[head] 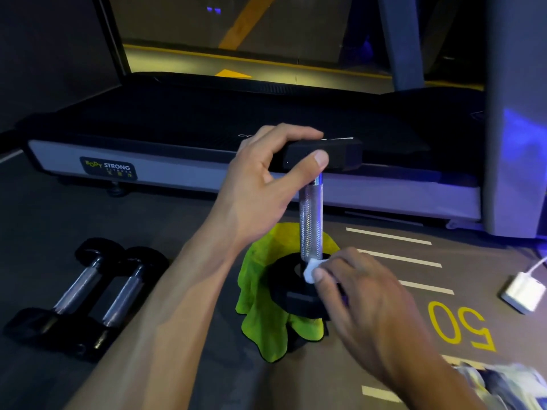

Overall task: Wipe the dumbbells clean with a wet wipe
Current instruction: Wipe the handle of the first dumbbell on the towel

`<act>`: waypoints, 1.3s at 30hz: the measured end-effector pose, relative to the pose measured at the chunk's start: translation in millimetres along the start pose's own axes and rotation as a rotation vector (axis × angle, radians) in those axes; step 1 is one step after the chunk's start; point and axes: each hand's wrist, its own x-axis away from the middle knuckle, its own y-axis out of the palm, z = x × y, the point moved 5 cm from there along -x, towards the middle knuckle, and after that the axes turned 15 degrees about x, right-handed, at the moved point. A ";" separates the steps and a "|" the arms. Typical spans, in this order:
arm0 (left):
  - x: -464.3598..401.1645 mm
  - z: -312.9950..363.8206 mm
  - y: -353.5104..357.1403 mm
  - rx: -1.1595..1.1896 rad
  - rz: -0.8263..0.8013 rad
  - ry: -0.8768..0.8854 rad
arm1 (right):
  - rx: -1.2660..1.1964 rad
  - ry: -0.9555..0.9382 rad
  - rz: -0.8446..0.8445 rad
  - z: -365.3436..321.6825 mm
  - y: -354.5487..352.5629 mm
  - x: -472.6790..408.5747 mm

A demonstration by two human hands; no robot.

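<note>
A dumbbell with black heads and a knurled silver handle stands upright on end, its lower head on a lime-green cloth on the floor. My left hand grips the upper black head, thumb in front and fingers over the top. My right hand pinches a small white wet wipe and holds it against the base of the handle where it meets the lower head. Two more dumbbells lie side by side on the floor at the left.
A treadmill labelled Body Strong runs across behind the upright dumbbell. A white charger block with cable lies on the floor at right. Yellow "50" and white lines mark the floor. A crumpled packet sits at bottom right.
</note>
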 end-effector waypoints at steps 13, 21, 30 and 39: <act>-6.8 1.2 -1.9 0.109 -0.036 -0.066 | -0.173 -0.038 0.065 3.1 10.7 3.6; -9.8 -1.2 -5.5 0.134 -0.064 -0.076 | -0.354 0.051 0.133 11.4 15.5 -1.4; -11.0 -3.9 -3.1 0.140 -0.025 -0.057 | -0.188 -0.050 0.081 -8.4 22.8 28.9; -13.6 -4.7 -3.6 0.135 -0.025 -0.078 | -0.090 -0.093 0.075 -17.6 5.0 -8.1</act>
